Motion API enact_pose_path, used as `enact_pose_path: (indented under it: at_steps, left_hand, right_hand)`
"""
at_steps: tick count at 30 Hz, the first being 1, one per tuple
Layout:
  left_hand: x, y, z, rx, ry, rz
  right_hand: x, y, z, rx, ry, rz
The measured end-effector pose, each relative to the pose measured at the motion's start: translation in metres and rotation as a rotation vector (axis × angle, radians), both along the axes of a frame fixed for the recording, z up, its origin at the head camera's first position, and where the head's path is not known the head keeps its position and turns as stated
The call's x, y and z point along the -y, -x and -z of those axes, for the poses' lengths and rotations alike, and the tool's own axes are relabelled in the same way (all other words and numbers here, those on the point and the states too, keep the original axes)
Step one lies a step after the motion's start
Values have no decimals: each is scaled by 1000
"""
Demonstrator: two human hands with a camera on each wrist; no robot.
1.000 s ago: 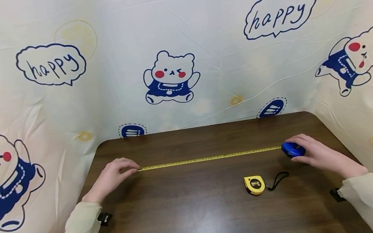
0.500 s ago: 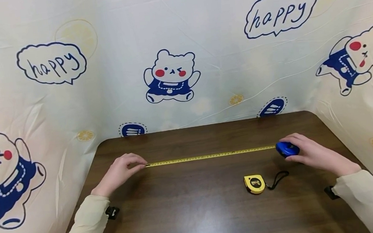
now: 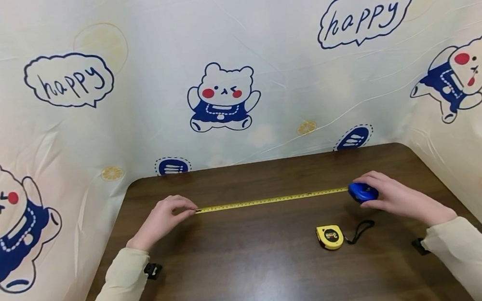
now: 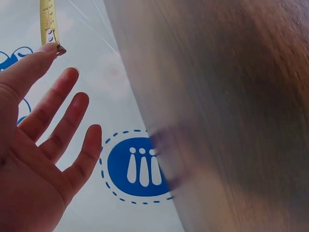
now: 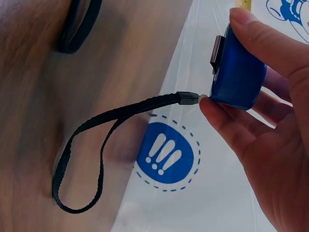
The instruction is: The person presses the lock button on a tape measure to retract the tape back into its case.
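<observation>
In the head view a yellow tape blade (image 3: 272,200) stretches between the two hands above the table. My left hand (image 3: 164,221) pinches its hooked end between thumb and forefinger; the left wrist view shows the metal hook (image 4: 60,50) at the fingertips and the other fingers spread. On the other side my right hand (image 3: 395,197) grips the blue tape measure (image 3: 363,192), thumb and fingers round its case. A black wrist strap (image 5: 116,116) hangs in a loop from this case in the right wrist view. Nearer me, a yellow tape measure (image 3: 330,237) lies on the table.
The dark wooden table (image 3: 244,276) has rounded far corners. A black strap loop (image 3: 362,230) trails right from the yellow tape measure. A pale printed cloth (image 3: 278,84) with bears and lettering hangs behind the table and along both sides.
Both hands have moved inward, the left to the right and the right to the left. The stretch of blade between them has become shorter. The yellow tape measure has stayed in place.
</observation>
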State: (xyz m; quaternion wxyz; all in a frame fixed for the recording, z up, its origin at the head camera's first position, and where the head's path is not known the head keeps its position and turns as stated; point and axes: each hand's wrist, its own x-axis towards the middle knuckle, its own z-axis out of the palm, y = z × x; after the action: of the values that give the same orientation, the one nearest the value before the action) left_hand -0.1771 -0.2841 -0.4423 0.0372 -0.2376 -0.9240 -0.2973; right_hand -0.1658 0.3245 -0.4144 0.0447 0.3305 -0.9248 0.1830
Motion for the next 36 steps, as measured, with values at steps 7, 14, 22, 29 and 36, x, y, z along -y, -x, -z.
enact_pose_path:
  at_steps: [7, 14, 22, 29, 36]
  left_hand:
    - [-7, 0, 2, -12, -9, 9]
    - [-14, 1, 2, 5, -23, 19]
    - [-26, 2, 0, 8, -31, 37]
    - [-37, 5, -2, 13, -41, 52]
    - [-46, 6, -2, 38, -49, 62]
  right_hand:
    - [7, -2, -3, 46, -3, 12]
    - [13, -3, -3, 45, -13, 6]
    - [21, -2, -1, -31, 3, -41]
    - [27, -2, -4, 19, -2, -39]
    - [35, -2, -6, 56, -8, -29]
